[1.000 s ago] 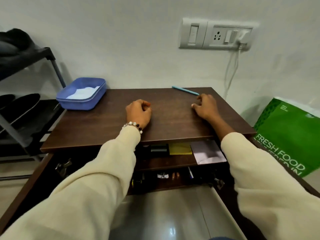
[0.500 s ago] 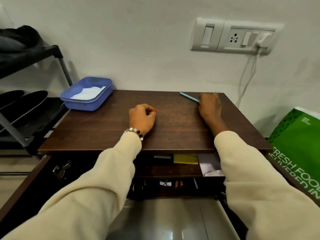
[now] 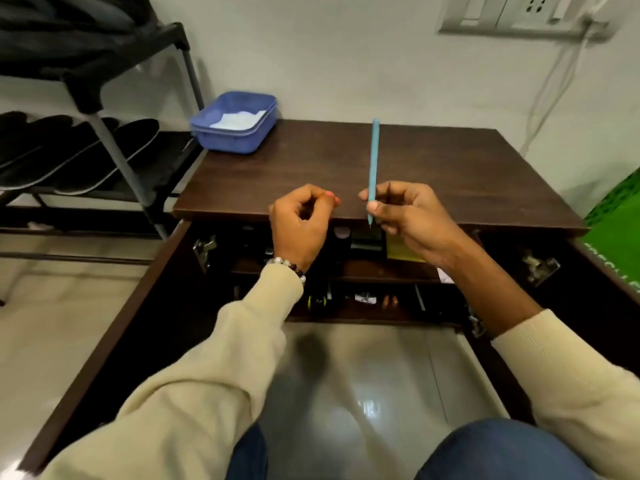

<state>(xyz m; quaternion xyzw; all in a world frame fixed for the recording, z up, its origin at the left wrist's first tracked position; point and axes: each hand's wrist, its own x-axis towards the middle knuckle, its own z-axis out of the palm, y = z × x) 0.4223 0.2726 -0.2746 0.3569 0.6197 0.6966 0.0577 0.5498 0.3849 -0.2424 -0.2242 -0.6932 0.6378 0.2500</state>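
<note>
pen (image 3: 373,161) upright in right hand (image 3: 412,220); blue tub (image 3: 228,142) well apart, left.

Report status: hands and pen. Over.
Right hand pinching blue pen, tip down, over front edge of cabinet top. Left hand curled, nothing seen in it. Blue tub at back left corner, apart from both hands.

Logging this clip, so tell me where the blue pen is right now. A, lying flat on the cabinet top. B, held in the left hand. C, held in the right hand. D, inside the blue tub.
C: the right hand pinches the blue pen near its tip, holding it upright over the front edge of the cabinet top.
</note>
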